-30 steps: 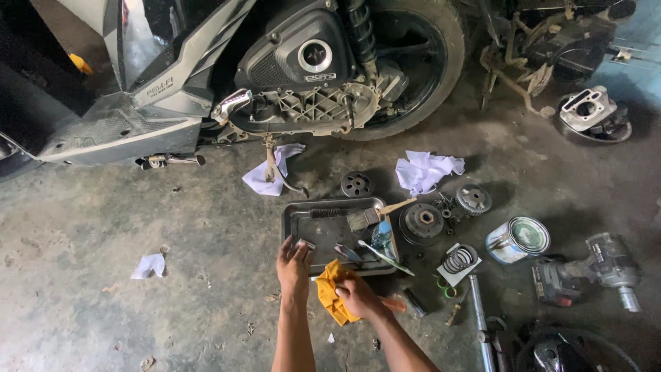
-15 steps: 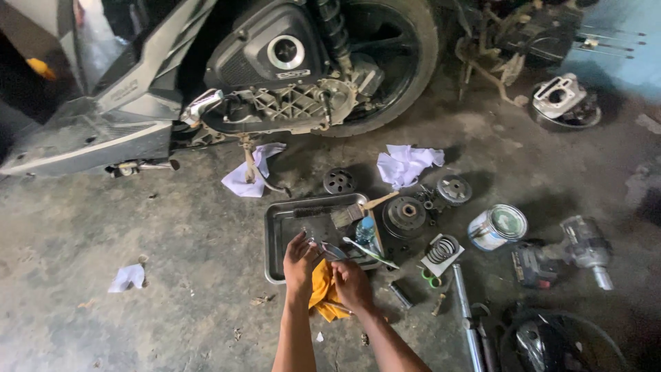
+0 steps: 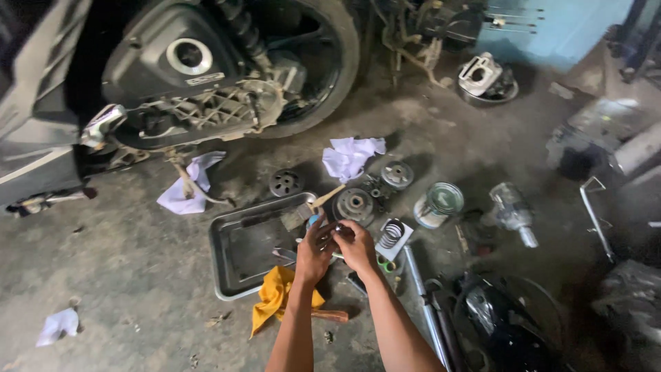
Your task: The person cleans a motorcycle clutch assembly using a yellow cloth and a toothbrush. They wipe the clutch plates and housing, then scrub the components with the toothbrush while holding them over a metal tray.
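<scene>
Both hands have lifted off the yellow rag; left hand and right hand fingers pinch a small part above the metal tray; reassembly remains outstanding.

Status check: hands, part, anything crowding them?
Left hand and right hand together on a small part, too small to identify. Over metal tray edge. Brush, yellow rag close by.

Dim, flat daylight from upper right; soft shadows, blurred edges, slight wide-angle distortion.

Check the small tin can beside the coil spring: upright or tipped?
Upright. The tin can stands on the floor with its round open mouth facing up, right of the coil spring. Contents cannot be told.
</scene>
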